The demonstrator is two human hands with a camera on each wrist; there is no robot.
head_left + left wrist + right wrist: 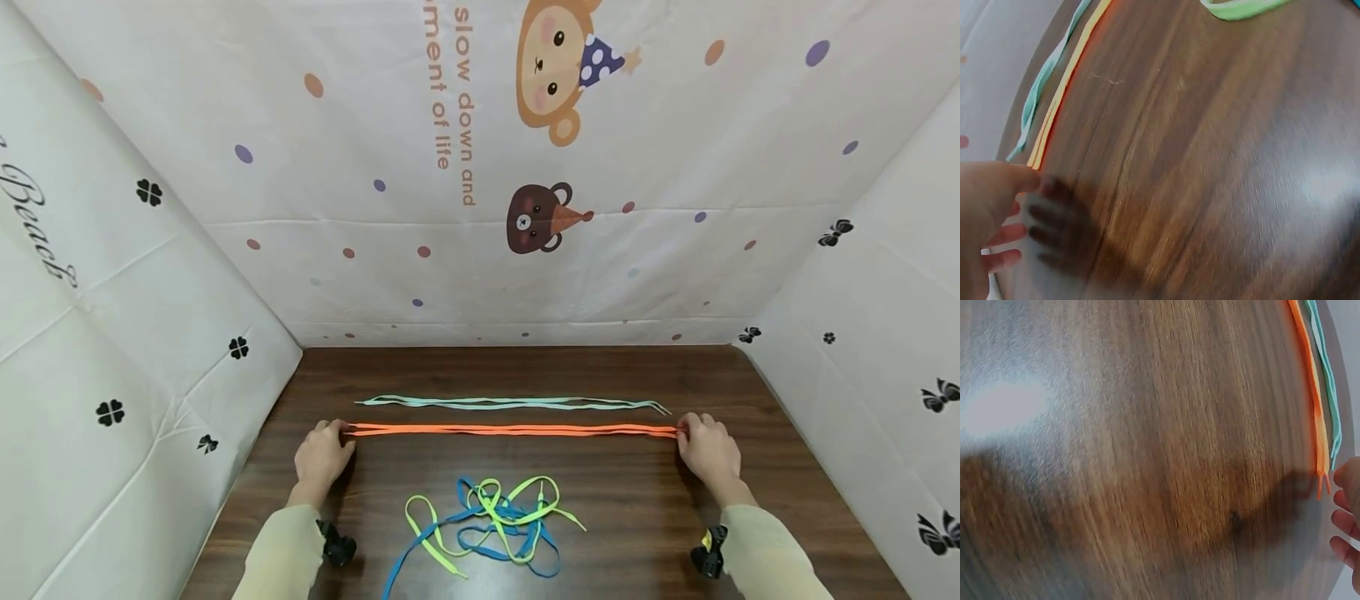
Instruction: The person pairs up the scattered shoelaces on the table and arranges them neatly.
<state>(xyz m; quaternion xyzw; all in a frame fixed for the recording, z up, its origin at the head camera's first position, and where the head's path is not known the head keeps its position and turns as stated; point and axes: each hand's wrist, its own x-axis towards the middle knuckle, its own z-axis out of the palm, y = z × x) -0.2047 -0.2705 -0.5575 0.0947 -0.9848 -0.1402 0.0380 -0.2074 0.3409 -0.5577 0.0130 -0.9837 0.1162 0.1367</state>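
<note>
A doubled orange shoelace [513, 430] lies stretched straight across the brown table. At its left end my left hand [322, 458] pinches the lace between thumb and forefinger; in the left wrist view the end disappears under the fingertips [1032, 179]. My right hand [708, 454] is at the other end, its fingers loosely bent. In the right wrist view the lace's two tips [1324, 486] show free, right beside the fingertips [1341, 478]. Behind the orange lace, roughly parallel, runs a mint-green shoelace [510, 403].
Nearer the front, a blue shoelace [442, 522] and a yellow-green shoelace [422, 502] lie tangled in a loose heap. White printed cloth [480, 283] walls the table [615, 500] at the back and both sides.
</note>
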